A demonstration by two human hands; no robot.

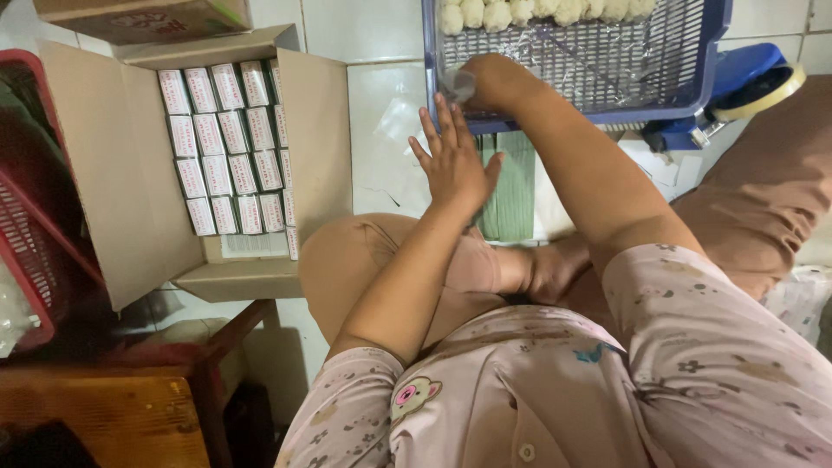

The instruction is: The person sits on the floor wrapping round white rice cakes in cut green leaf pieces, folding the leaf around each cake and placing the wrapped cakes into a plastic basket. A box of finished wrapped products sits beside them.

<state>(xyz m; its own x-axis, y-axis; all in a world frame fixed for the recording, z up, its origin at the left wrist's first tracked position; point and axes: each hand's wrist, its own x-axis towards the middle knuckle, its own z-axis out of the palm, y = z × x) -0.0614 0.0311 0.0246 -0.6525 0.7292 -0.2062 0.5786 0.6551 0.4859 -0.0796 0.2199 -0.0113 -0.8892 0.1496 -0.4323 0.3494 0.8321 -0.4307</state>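
A small clear plastic bag (458, 84) sits at the upper centre of the frame, pinched in the right hand (490, 82), whose fingers are curled shut around its edge. The hand rests on the near rim of a blue slotted tray (715, 52), so the bag hangs right at the tray's edge, within easy reach of what the tray carries. Along the tray's far side, at the top of the frame, lies a row of pale round lumps (537, 10) on a clear liner; what they are made of is hard to tell.

Just below and left of the bag, the left hand (452, 160) hovers flat with its fingers straight and slightly spread, holding nothing; the palm faces down over the white tiled floor (381, 95), close beside the bag, apparently ready to steady or open it.

Under the tray's near edge, a folded green cloth (511, 186) lies on the floor by the person's knees.

At the upper left, an open cardboard box (113, 165) lies tipped toward the person, its flaps spread so that the tight rows of small white cartons (227, 147) inside show their ends. A red basket (35, 225) stands at the far left edge, and a roll of tape (763, 91) rests on a blue holder at the upper right.
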